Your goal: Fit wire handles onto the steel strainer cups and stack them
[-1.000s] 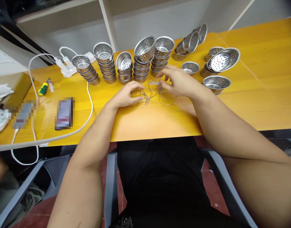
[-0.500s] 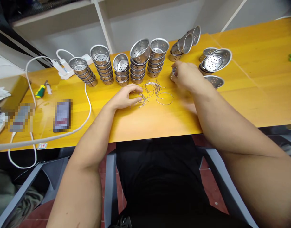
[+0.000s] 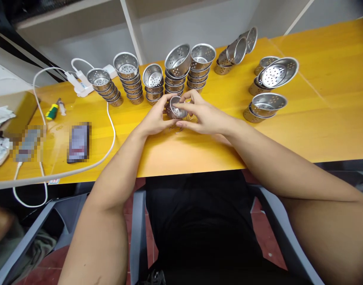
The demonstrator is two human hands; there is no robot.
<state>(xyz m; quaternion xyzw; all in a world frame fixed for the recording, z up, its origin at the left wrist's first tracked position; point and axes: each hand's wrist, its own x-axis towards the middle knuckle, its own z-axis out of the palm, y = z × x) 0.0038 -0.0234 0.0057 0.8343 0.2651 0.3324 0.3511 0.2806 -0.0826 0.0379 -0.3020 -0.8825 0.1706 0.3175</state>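
A small perforated metal cup (image 3: 176,111) is held between both hands over the middle of the table, its mouth tilted toward me. My left hand (image 3: 156,118) grips it from the left, fingers curled round its side. My right hand (image 3: 199,114) holds it from the right, with fingers at the rim and the thumb low in front. Thin curved metal wires (image 3: 178,129) lie beneath the hands, mostly hidden by them. Close behind stand stacks of similar perforated cups (image 3: 178,63), some leaning.
More cups lean in a stack (image 3: 237,50) at the back right, and others (image 3: 264,106) stand nearer on the right. On the left are a phone (image 3: 78,142), a white cable (image 3: 112,138), a power strip (image 3: 83,88) and a green-yellow screwdriver (image 3: 52,112).
My right hand has moved left from the right-hand cups, bringing a small cup to my left hand. Left fingers, earlier resting by the wires, now close on that cup.
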